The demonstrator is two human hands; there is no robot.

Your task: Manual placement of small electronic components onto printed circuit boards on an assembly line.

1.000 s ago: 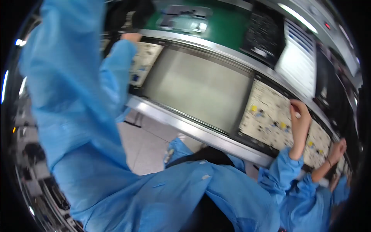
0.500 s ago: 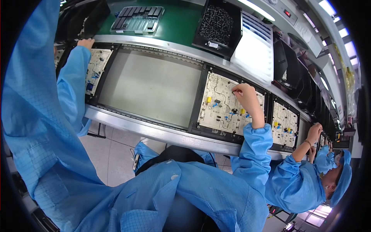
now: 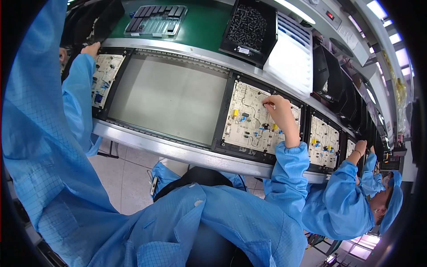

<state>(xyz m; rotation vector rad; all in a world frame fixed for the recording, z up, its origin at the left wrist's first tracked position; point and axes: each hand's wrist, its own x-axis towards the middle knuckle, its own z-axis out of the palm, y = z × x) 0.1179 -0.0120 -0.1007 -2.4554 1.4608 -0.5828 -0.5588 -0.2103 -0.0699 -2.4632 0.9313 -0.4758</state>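
Note:
My right hand [image 3: 282, 115] is over a pale circuit board [image 3: 240, 129], thumb and fingers pinched together near the board's upper middle. A small dark bit shows at the fingertips, too small to name. The board lies in a black frame [image 3: 226, 109] and bears yellow, blue and black components, with thin wires across it. My left arm, in a blue sleeve [image 3: 38, 111], rises along the left side and leaves the picture at the top, so my left hand is out of sight.
Behind the metal rail stand a black bin [image 3: 247, 29] of small black parts, white trays [image 3: 291, 62] and a clear tray [image 3: 155, 20] of dark blocks. Another person's hand [image 3: 91, 50] touches a board at left. A co-worker [image 3: 338, 204] sits at right beside another board [image 3: 324, 140].
The whole view has shifted slightly left. My right hand stays pinched over the same part of the board. The right-hand co-worker's hands have moved a little.

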